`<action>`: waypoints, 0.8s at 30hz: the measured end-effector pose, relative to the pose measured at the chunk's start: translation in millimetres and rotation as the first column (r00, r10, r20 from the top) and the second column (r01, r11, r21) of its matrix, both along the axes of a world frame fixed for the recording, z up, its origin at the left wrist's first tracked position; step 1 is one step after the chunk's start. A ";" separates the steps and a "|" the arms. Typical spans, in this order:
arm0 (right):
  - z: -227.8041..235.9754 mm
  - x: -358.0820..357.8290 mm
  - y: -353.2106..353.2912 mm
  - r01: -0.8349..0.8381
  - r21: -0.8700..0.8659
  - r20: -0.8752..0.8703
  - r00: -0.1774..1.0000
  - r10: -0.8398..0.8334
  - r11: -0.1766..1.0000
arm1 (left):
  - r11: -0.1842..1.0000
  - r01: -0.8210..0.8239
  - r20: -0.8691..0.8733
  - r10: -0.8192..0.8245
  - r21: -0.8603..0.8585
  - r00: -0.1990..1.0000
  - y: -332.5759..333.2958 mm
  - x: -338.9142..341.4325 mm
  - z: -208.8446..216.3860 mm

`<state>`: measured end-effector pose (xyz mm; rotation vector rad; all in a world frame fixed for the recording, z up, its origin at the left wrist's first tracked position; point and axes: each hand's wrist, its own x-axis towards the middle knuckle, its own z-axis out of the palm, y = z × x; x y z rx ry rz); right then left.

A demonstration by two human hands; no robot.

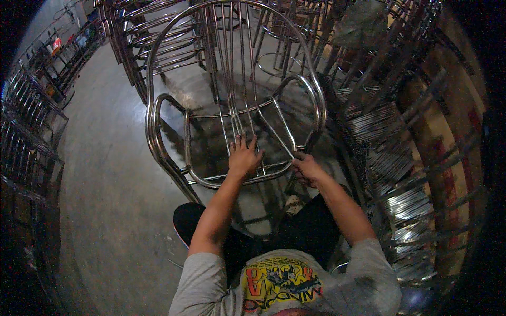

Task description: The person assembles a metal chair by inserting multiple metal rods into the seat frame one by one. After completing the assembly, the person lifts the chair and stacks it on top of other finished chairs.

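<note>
Reaching forward, pinching a side rod point(287, 149) of the mid-scene metal chair frame point(234, 113) with the right hand point(305, 168), laying the left hand point(245, 156) spread-fingered over its central bars point(232, 95), hemmed in by piled metal pieces point(408, 206) at right, faced by stacked frames point(164, 39) at far left.

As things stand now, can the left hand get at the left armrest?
Probably yes: the left hand, spread over the rods, looks near enough; only the side tube lies before the left armrest.

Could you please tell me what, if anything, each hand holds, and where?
The right hand pinches a metal chair bar toward its near end; the left hand lies spread over rods, apparently gripping nothing.
</note>
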<state>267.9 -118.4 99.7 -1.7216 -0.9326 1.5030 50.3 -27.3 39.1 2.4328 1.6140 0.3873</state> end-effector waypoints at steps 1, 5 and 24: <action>0.7 -0.7 2.2 0.018 -0.015 0.000 1.000 -0.018 1.000 | 1.000 -0.003 0.001 0.003 0.005 1.000 0.3 0.4 -0.8; -2.5 1.5 8.5 -0.010 -0.014 -0.017 1.000 0.010 1.000 | 1.000 0.003 -0.016 -0.003 0.001 1.000 2.1 0.9 -3.3; -29.7 -0.4 12.8 0.020 0.001 -0.135 0.991 -0.019 1.000 | 1.000 0.007 -0.009 -0.007 0.028 1.000 2.1 2.1 -4.3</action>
